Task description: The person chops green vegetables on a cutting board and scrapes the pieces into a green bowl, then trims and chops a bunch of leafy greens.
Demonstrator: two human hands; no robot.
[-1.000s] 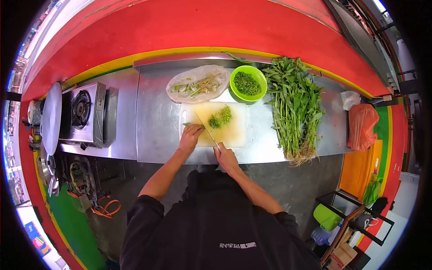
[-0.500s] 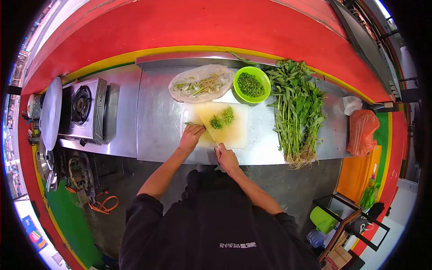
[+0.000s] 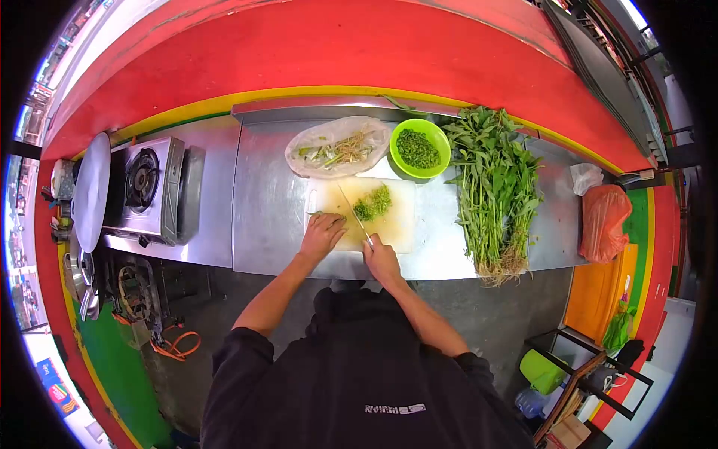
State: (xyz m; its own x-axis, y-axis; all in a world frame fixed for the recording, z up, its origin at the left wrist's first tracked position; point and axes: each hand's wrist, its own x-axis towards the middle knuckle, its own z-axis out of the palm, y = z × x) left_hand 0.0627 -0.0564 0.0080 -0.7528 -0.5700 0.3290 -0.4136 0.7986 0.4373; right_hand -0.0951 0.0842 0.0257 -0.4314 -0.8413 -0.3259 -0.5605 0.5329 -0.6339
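My right hand (image 3: 382,262) is closed around the handle of a kitchen knife (image 3: 355,212). Its blade slants up and left across a pale cutting board (image 3: 400,233). On the board's left part, my left hand (image 3: 322,235) has its fingers curled together over some greens (image 3: 311,214), mostly hidden, with a green tip showing beside them. A small heap of finely chopped greens (image 3: 372,203) lies right of the blade. Behind the board stand a lime-green bowl (image 3: 404,169) of chopped greens and an open clear plastic bag (image 3: 298,161) containing rooty stem ends.
Bunches of long leafy stems with roots (image 3: 495,194) lie on the steel counter (image 3: 269,247) to the right. Beyond them sits an orange plastic bag (image 3: 604,223). A gas stove (image 3: 153,191) and a large round metal lid (image 3: 91,193) stand at the left. A red wall (image 3: 336,56) rises behind.
The knife blade has swung away from my left fingers, toward the chopped heap, opening a gap. The whole view has shifted slightly. My left hand still presses on the board.
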